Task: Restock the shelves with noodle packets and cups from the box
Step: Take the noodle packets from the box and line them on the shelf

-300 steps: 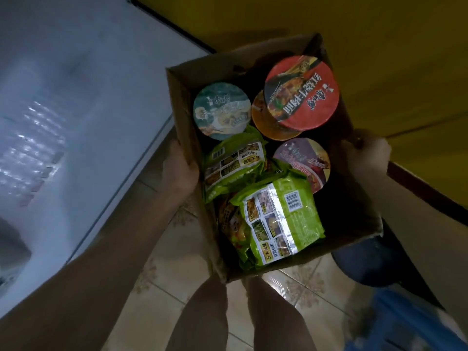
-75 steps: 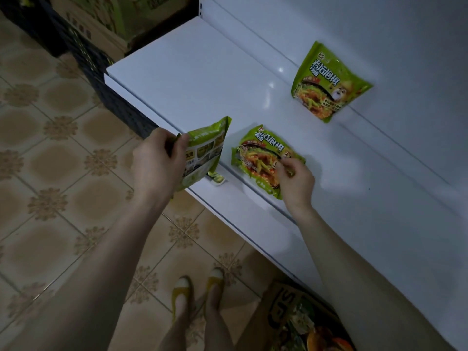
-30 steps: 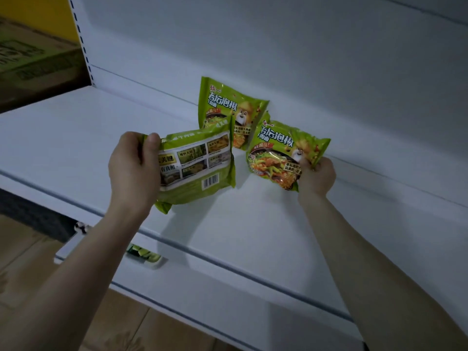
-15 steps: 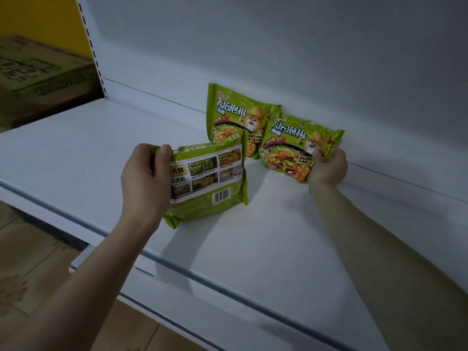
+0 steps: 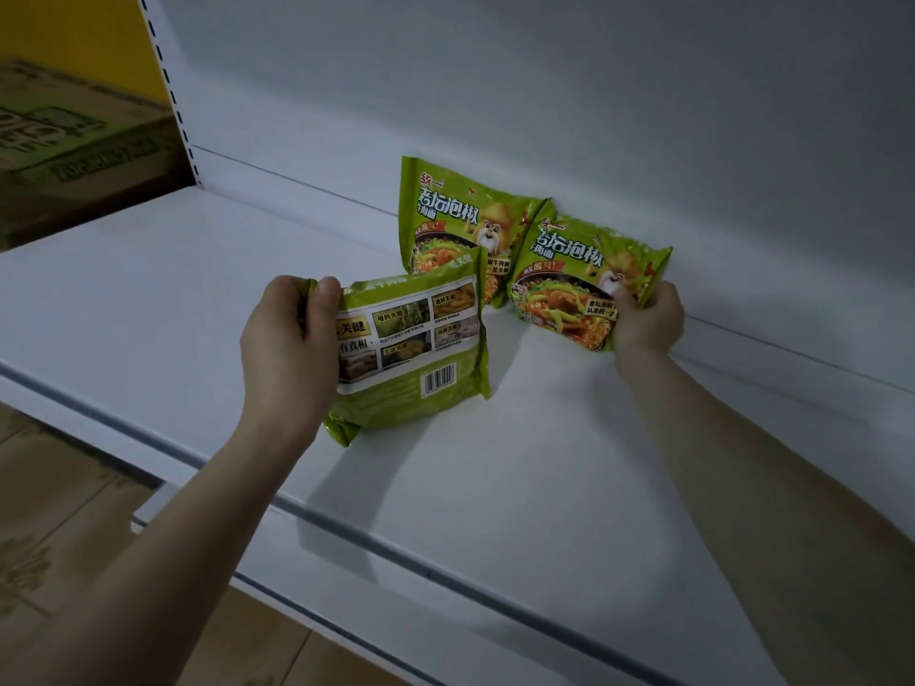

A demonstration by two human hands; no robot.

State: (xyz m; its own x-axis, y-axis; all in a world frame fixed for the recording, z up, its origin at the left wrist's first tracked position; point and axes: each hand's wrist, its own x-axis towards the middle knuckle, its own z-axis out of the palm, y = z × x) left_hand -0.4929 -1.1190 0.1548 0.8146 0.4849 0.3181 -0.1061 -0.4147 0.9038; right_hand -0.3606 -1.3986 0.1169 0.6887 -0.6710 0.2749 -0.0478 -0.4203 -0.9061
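A green noodle packet point(image 5: 413, 346), back side showing, is gripped above the white shelf point(image 5: 148, 294) by the left hand point(image 5: 289, 349). A second packet point(image 5: 584, 282), beside a third point(image 5: 458, 220) leaning on the back panel point(image 5: 544, 91), is pinched by the outstretched right hand point(image 5: 646, 321).

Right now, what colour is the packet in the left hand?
Green, with a white printed back panel, on the packet gripped by the left hand; head view.

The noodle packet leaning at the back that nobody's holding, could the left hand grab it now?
Probably not yet. The left hand grips the barcode packet, held right in front of the back packet. It looks close enough, but the hand would need to set its packet down first.
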